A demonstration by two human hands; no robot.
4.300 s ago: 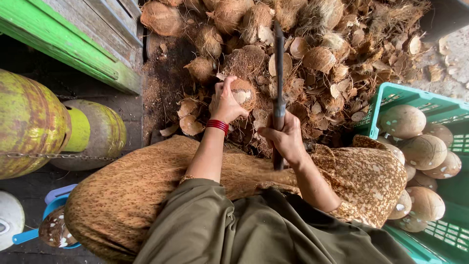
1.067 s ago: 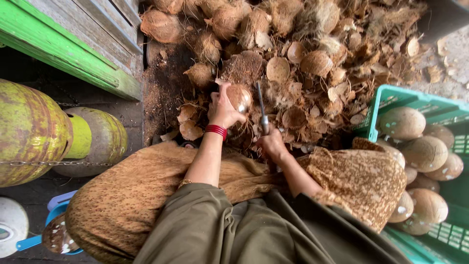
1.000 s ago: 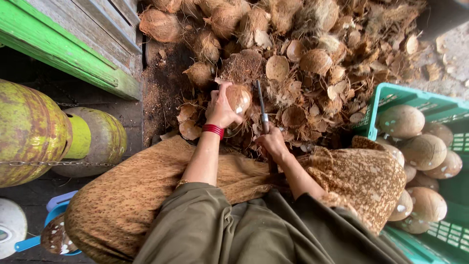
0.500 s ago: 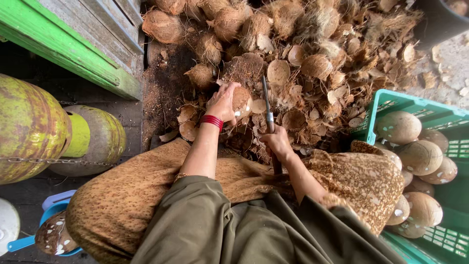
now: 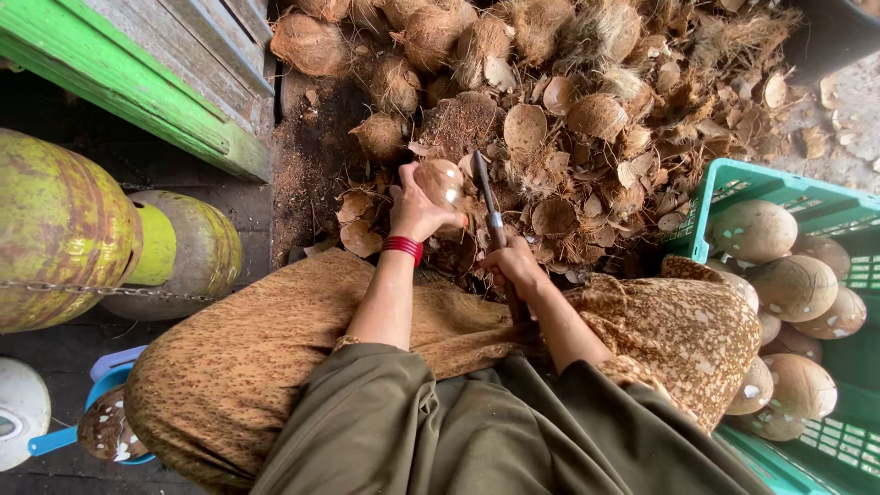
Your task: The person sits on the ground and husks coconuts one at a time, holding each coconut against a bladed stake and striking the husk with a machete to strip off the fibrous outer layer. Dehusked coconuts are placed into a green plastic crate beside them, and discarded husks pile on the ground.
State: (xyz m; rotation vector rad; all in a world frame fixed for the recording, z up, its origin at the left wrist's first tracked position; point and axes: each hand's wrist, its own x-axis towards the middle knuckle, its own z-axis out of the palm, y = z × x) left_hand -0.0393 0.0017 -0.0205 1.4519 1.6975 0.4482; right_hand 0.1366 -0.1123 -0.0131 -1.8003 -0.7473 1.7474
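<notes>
head view: a brown coconut [image 5: 440,181] is gripped in the left hand [image 5: 417,209] while a knife [image 5: 489,209] is gripped tight in the right hand [image 5: 515,266], above husks [image 5: 587,110].

green crate [image 5: 733,183]: cut off at right and bottom edges | knife [image 5: 489,206] handle: hidden inside right hand [image 5: 515,266] | gas cylinder [image 5: 55,229] left of crate: cropped at left edge

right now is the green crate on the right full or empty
Partly full: the green crate holds several husked coconuts, with bare bottom showing in places.
</notes>
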